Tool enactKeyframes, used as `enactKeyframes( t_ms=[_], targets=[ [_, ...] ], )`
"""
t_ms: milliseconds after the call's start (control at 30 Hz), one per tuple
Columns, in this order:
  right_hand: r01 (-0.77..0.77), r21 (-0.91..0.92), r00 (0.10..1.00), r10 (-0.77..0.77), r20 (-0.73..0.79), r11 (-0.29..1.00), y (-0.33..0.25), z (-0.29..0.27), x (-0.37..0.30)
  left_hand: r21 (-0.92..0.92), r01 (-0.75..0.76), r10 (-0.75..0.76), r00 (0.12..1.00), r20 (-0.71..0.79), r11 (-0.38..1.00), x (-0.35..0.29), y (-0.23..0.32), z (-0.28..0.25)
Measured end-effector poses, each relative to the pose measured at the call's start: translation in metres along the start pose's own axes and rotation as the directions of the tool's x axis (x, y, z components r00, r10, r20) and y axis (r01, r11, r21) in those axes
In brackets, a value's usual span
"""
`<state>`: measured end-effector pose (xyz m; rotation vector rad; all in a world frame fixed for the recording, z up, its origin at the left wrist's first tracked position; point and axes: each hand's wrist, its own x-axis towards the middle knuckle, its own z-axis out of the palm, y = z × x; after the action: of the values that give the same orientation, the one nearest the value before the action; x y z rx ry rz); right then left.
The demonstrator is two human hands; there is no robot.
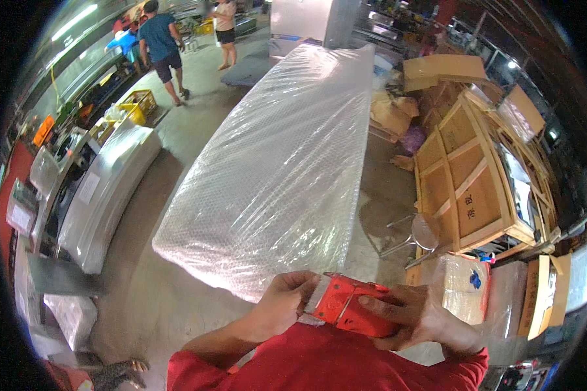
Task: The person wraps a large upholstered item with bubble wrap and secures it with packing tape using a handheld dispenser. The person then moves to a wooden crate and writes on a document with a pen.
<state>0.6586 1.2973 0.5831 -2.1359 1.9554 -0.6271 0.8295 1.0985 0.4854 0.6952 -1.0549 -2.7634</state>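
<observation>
A red tape dispenser (355,306) is held close to my chest in my right hand (421,316), whose fingers wrap round its far end. At the dispenser's left end, the fingers of my left hand (284,303) are closed on a pale, see-through strip of packing tape (317,294). Just beyond both hands stands a long, large block wrapped in bubble wrap (274,176). Its near edge lies close to my left hand, and the wrap hides what is inside.
On the right are a wooden crate (466,173), a metal-legged stool (424,233) and cardboard boxes (541,296). Long wrapped pieces (107,195) line the left side, near yellow crates (134,114). A person in a blue shirt (161,39) and other people are farther back.
</observation>
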Motion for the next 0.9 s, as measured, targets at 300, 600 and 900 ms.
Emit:
enactKeyframes(
  t_ms=[300, 600, 900],
  targets=[
    [-0.003, -0.092, 0.998, -0.004, -0.069, 0.996, 0.007, 0.01, 0.014, -0.095, -0.144, 0.136, 0.987, -0.089, 0.985, 0.016, 0.009, -0.011],
    [-0.311, -0.175, 0.922, 0.341, 0.184, 0.934, 0.0, -0.059, 0.066, 0.562, -0.345, 0.518, 0.836, -0.18, 0.752, 0.09, 0.066, -0.067],
    [-0.328, -0.11, 0.772, 0.333, 0.541, 0.938, 0.02, -0.084, 0.154, 0.927, 0.05, 0.75, 0.605, 0.268, -0.372, 0.102, 0.034, -0.066]
  ],
)
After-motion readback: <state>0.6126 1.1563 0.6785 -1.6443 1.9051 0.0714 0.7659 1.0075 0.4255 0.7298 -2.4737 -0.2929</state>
